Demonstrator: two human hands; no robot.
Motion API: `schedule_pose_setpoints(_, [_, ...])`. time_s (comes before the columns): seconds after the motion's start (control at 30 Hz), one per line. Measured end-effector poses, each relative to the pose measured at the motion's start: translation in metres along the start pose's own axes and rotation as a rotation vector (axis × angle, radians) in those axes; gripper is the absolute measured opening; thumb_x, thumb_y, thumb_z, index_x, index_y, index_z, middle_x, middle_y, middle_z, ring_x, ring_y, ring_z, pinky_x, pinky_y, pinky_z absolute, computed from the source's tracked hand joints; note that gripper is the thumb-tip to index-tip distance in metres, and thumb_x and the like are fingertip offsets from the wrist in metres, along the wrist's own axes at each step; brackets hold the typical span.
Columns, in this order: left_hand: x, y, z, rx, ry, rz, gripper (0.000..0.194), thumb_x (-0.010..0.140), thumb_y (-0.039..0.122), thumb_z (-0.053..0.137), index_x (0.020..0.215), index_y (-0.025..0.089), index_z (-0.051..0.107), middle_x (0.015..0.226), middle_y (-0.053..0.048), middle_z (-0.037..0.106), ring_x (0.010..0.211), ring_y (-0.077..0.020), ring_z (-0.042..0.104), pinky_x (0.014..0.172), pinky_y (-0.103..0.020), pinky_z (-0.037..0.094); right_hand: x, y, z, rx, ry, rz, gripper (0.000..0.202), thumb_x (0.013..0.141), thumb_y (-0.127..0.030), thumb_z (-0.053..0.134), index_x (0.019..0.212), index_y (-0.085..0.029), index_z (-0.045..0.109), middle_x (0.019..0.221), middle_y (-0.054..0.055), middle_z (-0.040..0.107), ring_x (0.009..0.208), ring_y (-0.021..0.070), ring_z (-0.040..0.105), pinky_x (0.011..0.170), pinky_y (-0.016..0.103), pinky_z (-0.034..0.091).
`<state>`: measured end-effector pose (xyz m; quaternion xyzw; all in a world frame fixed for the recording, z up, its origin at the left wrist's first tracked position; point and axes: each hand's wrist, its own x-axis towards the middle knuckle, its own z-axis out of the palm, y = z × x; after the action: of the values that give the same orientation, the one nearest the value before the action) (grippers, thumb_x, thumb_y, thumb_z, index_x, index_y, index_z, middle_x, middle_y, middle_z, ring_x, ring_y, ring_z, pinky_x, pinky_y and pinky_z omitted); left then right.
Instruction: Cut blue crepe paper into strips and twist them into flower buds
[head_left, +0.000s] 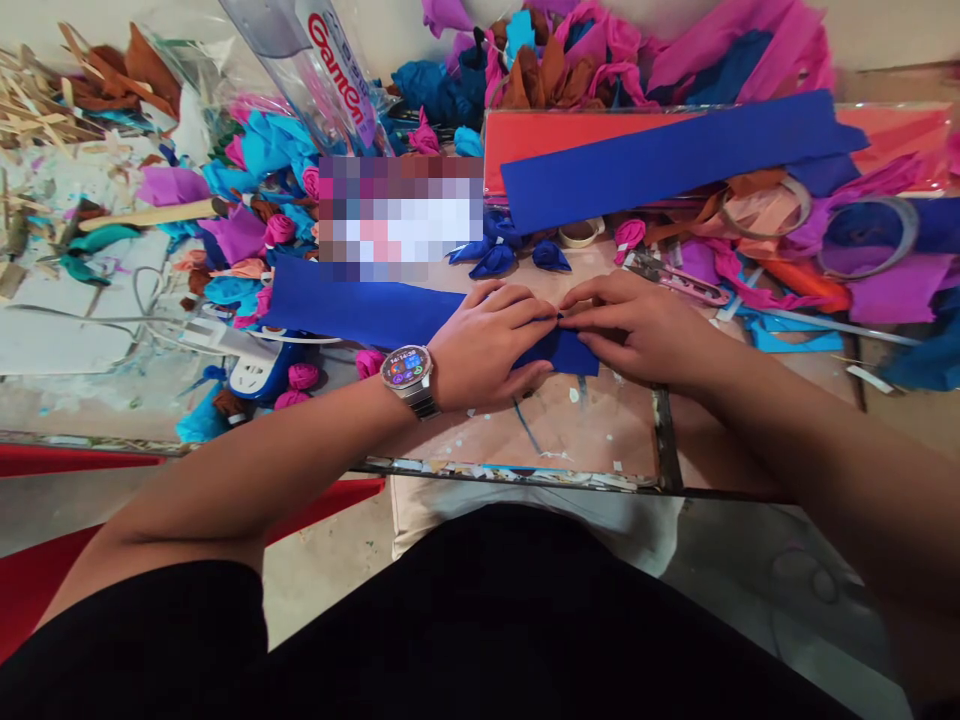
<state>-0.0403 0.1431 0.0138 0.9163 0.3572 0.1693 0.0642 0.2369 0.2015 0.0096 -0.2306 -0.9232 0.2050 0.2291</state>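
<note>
A long dark-blue paper strip (360, 305), crepe-like, lies across the table in front of me. My left hand (499, 340), with a watch (407, 368) on its wrist, presses over the strip with fingers curled and the thumb at its near edge. My right hand (634, 325) pinches the upper edge near the right end, its fingertips meeting those of the left. Beneath the fingers, the paper's exact fold is hidden. Just beyond my hands lie small twisted blue paper pieces (493, 259). Pink-handled thread snips (686, 282) rest beside my right hand.
Another blue paper strip (667, 160) lies on a red packet (907, 135) at the back. Tape rolls (909, 240), a power strip (255, 370) with cables, a tilted bottle (300, 60) and colourful paper scraps (780, 60) crowd around. The table's front edge (525, 478) is close to my body.
</note>
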Motion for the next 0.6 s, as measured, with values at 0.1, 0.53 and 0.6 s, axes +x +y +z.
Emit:
schedule_pose_setpoints(0.1, [0.0002,0.0015,-0.0001,-0.018,-0.042,-0.004,0.058,0.108,0.055,0.059,0.151,0.018,0.067,0.156,-0.014,0.069,0.145,-0.0367,0.059,0.128,-0.058,0.037,-0.0004,-0.001,-0.0005,0.007,-0.006,0.019,0.03,0.099,-0.023,0.067,0.12,-0.033,0.086,0.134,0.009,0.079,0.122,0.0341,0.075,0.111,0.061,0.06])
schedule_pose_setpoints(0.53, [-0.0001,0.0007,-0.0013,-0.06,-0.102,-0.051,0.071,0.107,0.066,0.056,0.159,0.019,0.063,0.162,-0.016,0.065,0.153,-0.0412,0.054,0.131,-0.067,0.03,-0.0024,0.0021,-0.0015,0.034,0.046,0.015,0.034,0.102,-0.02,0.059,0.118,-0.031,0.087,0.123,0.007,0.083,0.114,0.0287,0.077,0.104,0.052,0.063])
schedule_pose_setpoints(0.6, [-0.0005,0.0006,-0.0013,-0.061,-0.1,-0.052,0.07,0.107,0.066,0.057,0.159,0.019,0.063,0.162,-0.016,0.065,0.152,-0.0409,0.054,0.131,-0.067,0.03,-0.0024,0.0018,-0.0028,0.043,0.047,0.019,0.037,0.1,-0.017,0.059,0.118,-0.032,0.088,0.123,0.005,0.084,0.113,0.0279,0.078,0.102,0.051,0.063])
